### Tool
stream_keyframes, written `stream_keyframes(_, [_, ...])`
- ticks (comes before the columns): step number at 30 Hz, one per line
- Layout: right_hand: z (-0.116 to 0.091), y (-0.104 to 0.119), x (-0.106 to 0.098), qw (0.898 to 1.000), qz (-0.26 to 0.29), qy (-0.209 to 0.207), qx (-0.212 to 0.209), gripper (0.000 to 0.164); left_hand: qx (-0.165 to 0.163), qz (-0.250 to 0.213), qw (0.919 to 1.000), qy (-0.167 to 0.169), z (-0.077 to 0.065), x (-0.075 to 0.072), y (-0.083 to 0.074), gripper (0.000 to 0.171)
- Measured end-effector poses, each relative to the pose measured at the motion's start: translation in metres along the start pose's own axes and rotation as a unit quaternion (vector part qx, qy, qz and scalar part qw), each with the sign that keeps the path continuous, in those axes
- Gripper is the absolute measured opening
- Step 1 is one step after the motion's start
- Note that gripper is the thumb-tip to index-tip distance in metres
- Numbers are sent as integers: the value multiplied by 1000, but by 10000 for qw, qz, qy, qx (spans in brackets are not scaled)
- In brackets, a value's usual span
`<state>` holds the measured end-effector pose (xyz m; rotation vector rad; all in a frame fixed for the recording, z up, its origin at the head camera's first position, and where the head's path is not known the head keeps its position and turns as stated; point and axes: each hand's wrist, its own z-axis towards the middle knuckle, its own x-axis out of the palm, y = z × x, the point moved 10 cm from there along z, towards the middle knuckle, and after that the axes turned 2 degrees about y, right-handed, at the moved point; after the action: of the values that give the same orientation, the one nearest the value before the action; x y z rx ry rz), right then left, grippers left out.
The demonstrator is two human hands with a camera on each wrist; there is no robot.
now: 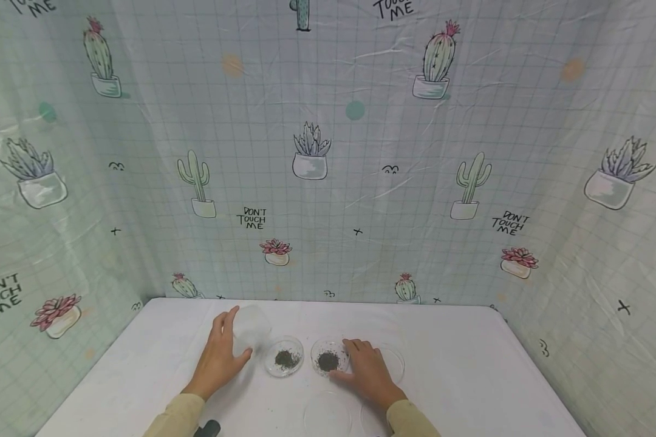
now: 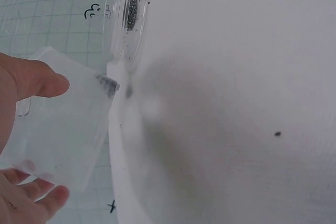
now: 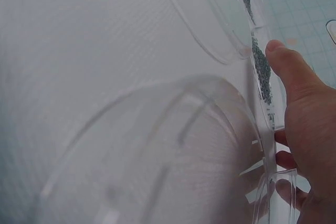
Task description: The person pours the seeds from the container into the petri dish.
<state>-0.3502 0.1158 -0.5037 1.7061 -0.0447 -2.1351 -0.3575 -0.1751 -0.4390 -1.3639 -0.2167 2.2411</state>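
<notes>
My left hand (image 1: pixel 218 358) is at the left side of a translucent, frosted plastic container (image 1: pixel 252 325), its fingers spread. In the left wrist view, the container (image 2: pixel 68 140) shows between the thumb and the fingers. My right hand (image 1: pixel 369 367) holds the right side of a clear petri dish (image 1: pixel 328 345), thumb at the near rim and fingers at the far rim. Dark granules (image 1: pixel 328 362) lie heaped in that dish. Just left of it stands a second petri dish (image 1: pixel 291 343) with a similar dark heap (image 1: pixel 287 359), between the two hands.
Several clear round dishes or lids lie around my right hand: one in front (image 1: pixel 328 420), one behind the fingers (image 1: pixel 399 363), another partly under the forearm. A dark object (image 1: pixel 210 428) sits at the near edge. A cactus-print curtain (image 1: pixel 328 212) encloses the white table (image 1: pixel 470 364).
</notes>
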Motion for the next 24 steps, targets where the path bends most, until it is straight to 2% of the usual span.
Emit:
stream_keyframes(10, [0,-1,-1,9999,-14,-105,-37,79,-245,-21,9996,172,-3,7,11,98])
stream_keyframes(24, [0,-1,1,10000,-17,-4,-14,80,-949,-263,9920,787,-8,19,27,92])
